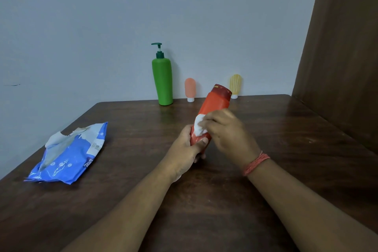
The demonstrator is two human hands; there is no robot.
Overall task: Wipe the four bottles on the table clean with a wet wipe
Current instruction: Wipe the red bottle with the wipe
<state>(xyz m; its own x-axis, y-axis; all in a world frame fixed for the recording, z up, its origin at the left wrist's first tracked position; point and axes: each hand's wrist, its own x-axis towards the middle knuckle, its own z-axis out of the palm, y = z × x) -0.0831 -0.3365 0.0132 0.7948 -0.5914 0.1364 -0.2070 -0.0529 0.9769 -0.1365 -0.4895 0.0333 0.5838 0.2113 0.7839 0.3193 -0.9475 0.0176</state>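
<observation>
My left hand [187, 149] grips the lower end of an orange-red bottle [215, 102], held tilted above the table with its dark red cap pointing up and away. My right hand [227, 131] pinches a crumpled white wet wipe [198, 127] and presses it against the bottle's middle. At the back of the table, against the wall, stand a tall green pump bottle [162, 80], a small peach tube [190, 88] on its white cap, and a small yellow ribbed tube [235, 84], partly hidden behind the held bottle.
A blue wet-wipe pack [71, 155] lies open on the left of the dark wooden table [286, 139], a wipe sticking out of its top. A brown panel [343, 47] rises along the table's right side. A pale wall stands behind.
</observation>
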